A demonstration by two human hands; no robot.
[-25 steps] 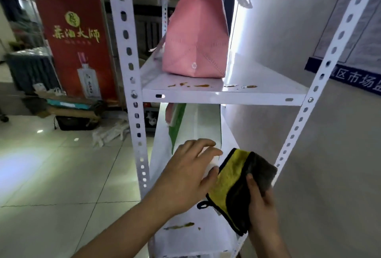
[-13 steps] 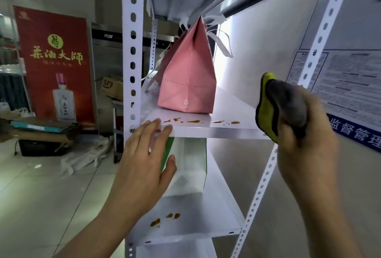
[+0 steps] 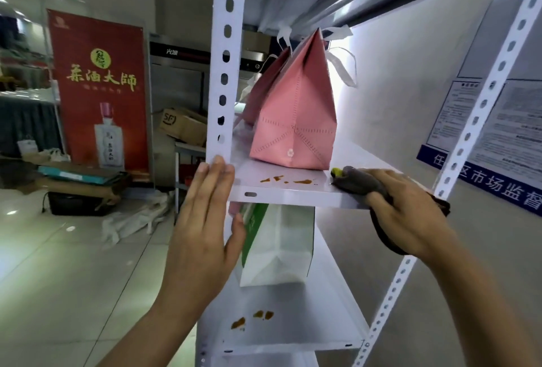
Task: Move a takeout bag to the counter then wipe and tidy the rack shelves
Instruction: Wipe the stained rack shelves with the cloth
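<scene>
A pink takeout bag (image 3: 296, 120) stands on the middle shelf (image 3: 293, 195) of a white metal rack. Brown sauce stains (image 3: 287, 180) lie on that shelf in front of the bag. My right hand (image 3: 407, 214) grips a grey and yellow cloth (image 3: 356, 182) and presses it on the shelf's right front edge, just right of the stains. My left hand (image 3: 202, 226), fingers straight, rests against the rack's left front post (image 3: 224, 59) at shelf level. On the shelf below (image 3: 308, 334) stands a white and green bag (image 3: 272, 243), with more brown stains (image 3: 252, 318) in front of it.
A wall with posted notices (image 3: 484, 120) runs along the right of the rack. To the left, a tiled floor (image 3: 58, 278) holds a red banner (image 3: 99, 88), stacked boxes (image 3: 79, 179) and a cardboard carton (image 3: 181, 123) beside a steel cabinet.
My right hand has come down from in front of the rack and set the cloth on the middle shelf's right edge. My left hand has risen to the left post.
</scene>
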